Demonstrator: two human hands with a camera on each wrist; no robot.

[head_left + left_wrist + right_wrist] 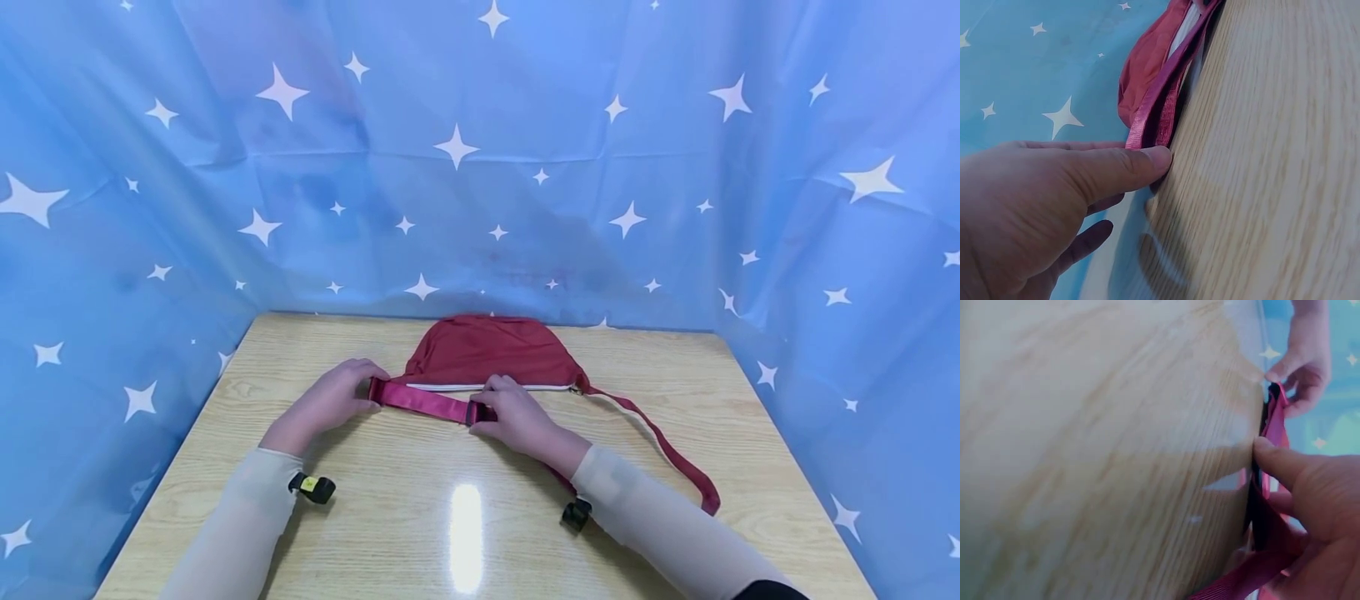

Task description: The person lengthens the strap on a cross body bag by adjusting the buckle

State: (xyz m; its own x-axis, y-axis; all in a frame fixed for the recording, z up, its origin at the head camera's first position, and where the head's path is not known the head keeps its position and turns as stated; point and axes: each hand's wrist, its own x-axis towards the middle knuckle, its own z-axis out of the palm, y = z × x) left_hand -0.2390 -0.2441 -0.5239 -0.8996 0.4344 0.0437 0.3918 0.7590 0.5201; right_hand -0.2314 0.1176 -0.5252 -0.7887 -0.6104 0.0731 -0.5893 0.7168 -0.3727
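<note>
A dark red waist bag (495, 354) lies at the back of the table, its white-edged zipper (450, 387) facing the front. Along its front left runs the bag's shiny red strap (427, 402). My left hand (341, 397) pinches the looped left end of this strap between thumb and fingers, as the left wrist view also shows. With its thumb and fingers, my right hand (517, 419) grips the strap at a dark buckle (471, 413). Part of the strap beyond the buckle is hidden under the right hand and forearm.
More red strap (667, 446) curves from the bag's right end toward the right forearm. The wooden table (375, 533) meets a blue star-patterned curtain (480, 208) at the back and sides. Small black cameras (321, 490) are worn at both wrists.
</note>
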